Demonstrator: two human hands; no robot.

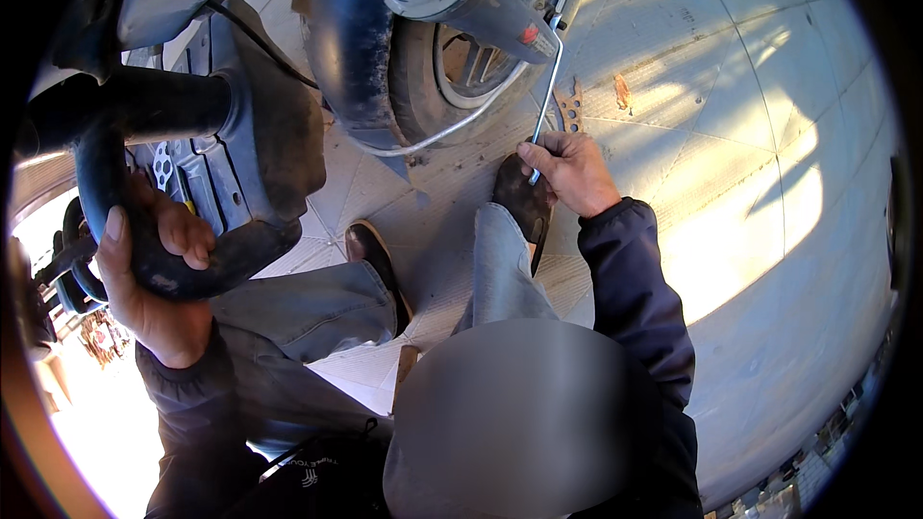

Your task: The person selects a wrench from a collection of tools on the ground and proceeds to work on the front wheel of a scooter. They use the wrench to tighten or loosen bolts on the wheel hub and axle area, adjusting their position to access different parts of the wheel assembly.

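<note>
My left hand [159,279] is wrapped round a thick black curved tube [192,274] on a scooter-like vehicle. My right hand [577,173] pinches the near end of a long silver wrench [546,101] between thumb and fingers. The far end of the wrench meets the lower end of the fork leg [481,14], beside the front wheel [471,67]; whether it is seated on a bolt I cannot tell. A black mudguard [351,48] covers part of the tyre, and a thin grey cable [442,135] loops below it.
On the tiled floor [711,135], a flat rusty piece with holes [569,108] lies near the wheel, with a brown scrap [622,91] further right. A flat silver piece with holes [162,165] rests on the dark footboard [216,154]. My shoes [380,269] stand below the wheel.
</note>
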